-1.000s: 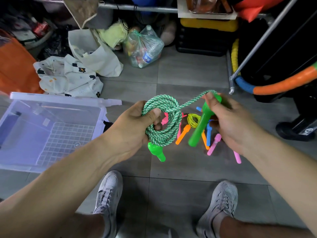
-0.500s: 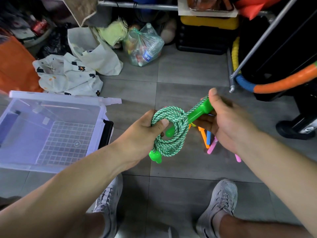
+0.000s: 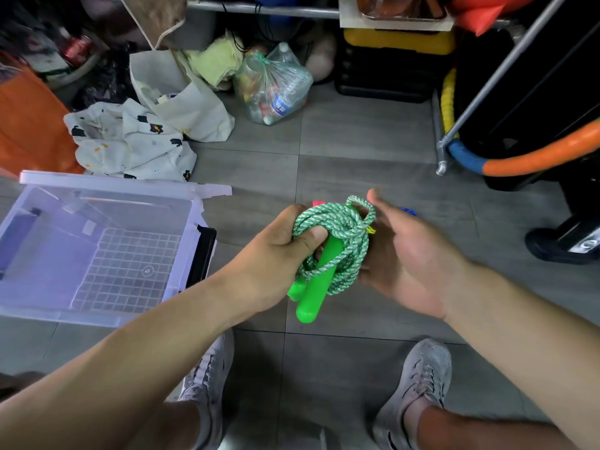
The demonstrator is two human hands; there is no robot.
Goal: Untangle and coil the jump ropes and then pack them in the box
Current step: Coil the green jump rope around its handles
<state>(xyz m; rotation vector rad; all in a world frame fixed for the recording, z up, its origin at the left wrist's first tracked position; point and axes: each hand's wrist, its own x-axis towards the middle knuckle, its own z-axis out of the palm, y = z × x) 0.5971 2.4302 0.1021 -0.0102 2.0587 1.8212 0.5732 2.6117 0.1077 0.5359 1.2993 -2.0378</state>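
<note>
Now the green handle is poking down through the rope coil, and the right hand is letting go, palm wide open just beside it. The left hand is squeezing the coil above the floor. The clear box is sitting open on the left.

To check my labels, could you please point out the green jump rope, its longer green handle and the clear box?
green jump rope point(image 3: 344, 219), head view, coiled cord
longer green handle point(image 3: 311, 297), head view, lower shaft
clear box point(image 3: 107, 186), head view, far rim
</note>
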